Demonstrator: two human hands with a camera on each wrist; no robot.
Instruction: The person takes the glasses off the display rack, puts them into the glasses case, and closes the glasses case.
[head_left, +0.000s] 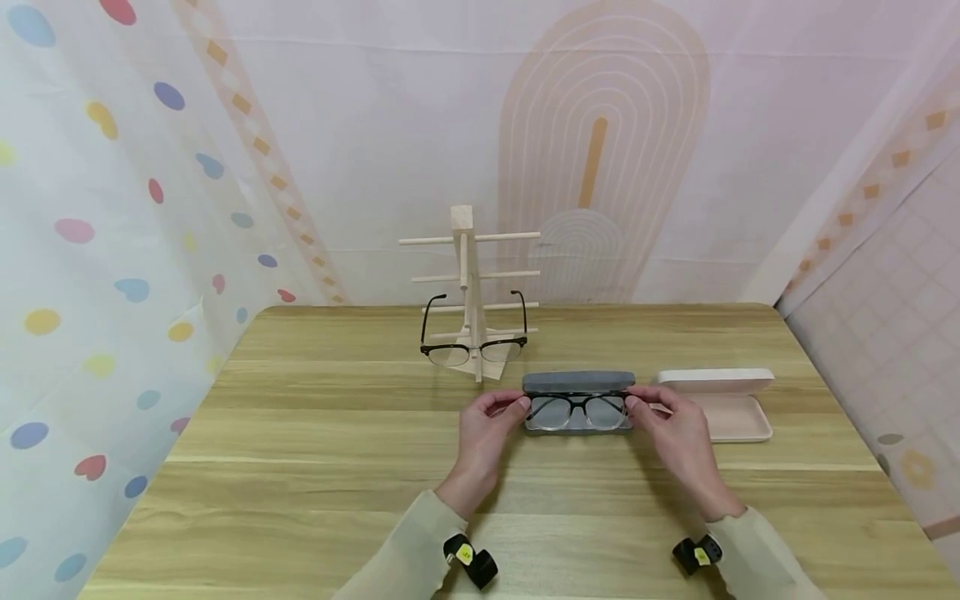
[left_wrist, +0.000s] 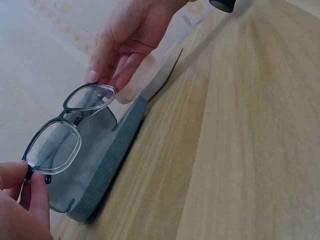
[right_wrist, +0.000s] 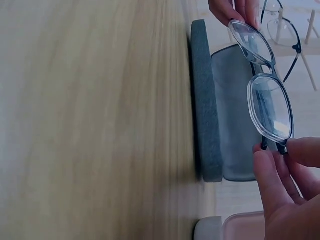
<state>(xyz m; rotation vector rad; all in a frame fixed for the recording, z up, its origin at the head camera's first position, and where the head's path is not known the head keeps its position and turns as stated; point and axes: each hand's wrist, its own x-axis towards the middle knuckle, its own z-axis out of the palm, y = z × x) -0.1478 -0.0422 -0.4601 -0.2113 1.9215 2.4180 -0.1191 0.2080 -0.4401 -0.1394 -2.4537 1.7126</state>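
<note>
A pair of eyeglasses (head_left: 576, 406) with a black upper frame and clear lower rims is held over an open grey glasses case (head_left: 577, 382). My left hand (head_left: 483, 433) pinches the left end of the frame between thumb and fingers. At the right end, my right hand (head_left: 678, 433) pinches the other hinge corner. Both wrist views show the eyeglasses above the case, with the lenses tilted. The temples reach back behind the lenses and are partly hidden.
Behind the left hand stands a wooden display rack (head_left: 472, 292) with several pegs, bearing another pair of black-rimmed glasses (head_left: 474, 350). An open white case with a pink lining (head_left: 738, 417) lies right of the grey one. All stand on a wooden table (head_left: 300, 467) against patterned curtains.
</note>
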